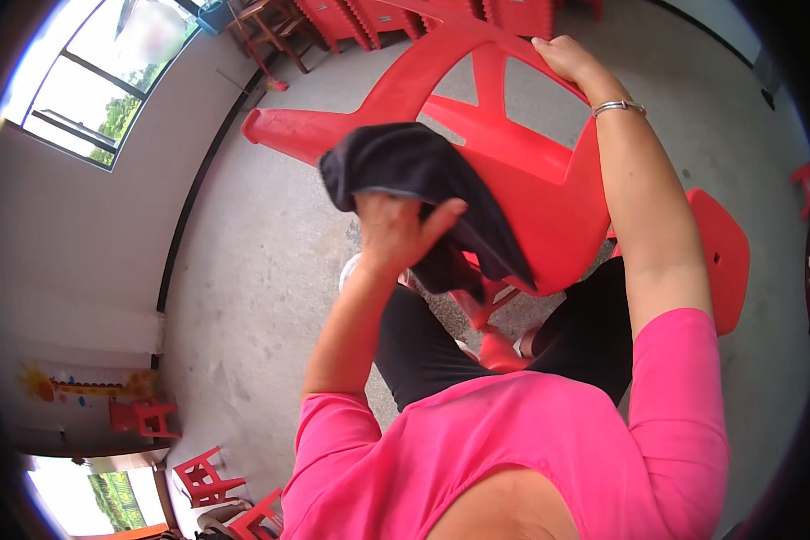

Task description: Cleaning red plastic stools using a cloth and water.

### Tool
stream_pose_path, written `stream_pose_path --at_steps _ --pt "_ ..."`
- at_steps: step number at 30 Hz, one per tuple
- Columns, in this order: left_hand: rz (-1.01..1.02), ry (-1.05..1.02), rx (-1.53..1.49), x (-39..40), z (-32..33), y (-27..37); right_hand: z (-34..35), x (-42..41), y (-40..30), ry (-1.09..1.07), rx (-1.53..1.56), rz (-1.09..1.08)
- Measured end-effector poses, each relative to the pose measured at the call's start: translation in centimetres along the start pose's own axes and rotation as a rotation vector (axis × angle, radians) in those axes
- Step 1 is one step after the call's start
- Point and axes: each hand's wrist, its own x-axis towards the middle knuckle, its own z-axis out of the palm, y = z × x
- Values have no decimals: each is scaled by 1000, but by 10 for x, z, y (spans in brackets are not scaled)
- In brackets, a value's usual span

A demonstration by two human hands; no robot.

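A large red plastic chair [547, 216] is tilted over my lap, a leg pointing to the upper left. With its thumb on the edge, my right hand [567, 59] grips the frame at the upper right; a silver bangle circles that wrist. My left hand [395, 226] has a dark cloth [412, 158] draped over its fingers and lies against the chair's middle. The cloth hides part of the chair and most of those fingertips; its lower corner hangs loose.
A red plastic stool [725, 263] stands at my right. Stacked red plastic furniture [385, 20] and a wooden chair [280, 23] are along the far side. Small red stools [206, 479] are at the lower left. A broom [275, 84] lies near the wall under the window.
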Motion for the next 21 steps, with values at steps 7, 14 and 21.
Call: stream_pose_path --at_steps 7,14,21 --pt "-279 127 72 19 -3 -64 -7 3 11 0 -21 50" --pt "-109 57 79 7 9 5 -4 -10 -20 9 -36 116" --pt "30 -173 -145 -1 11 74 -5 -13 -19 -50 -64 68"
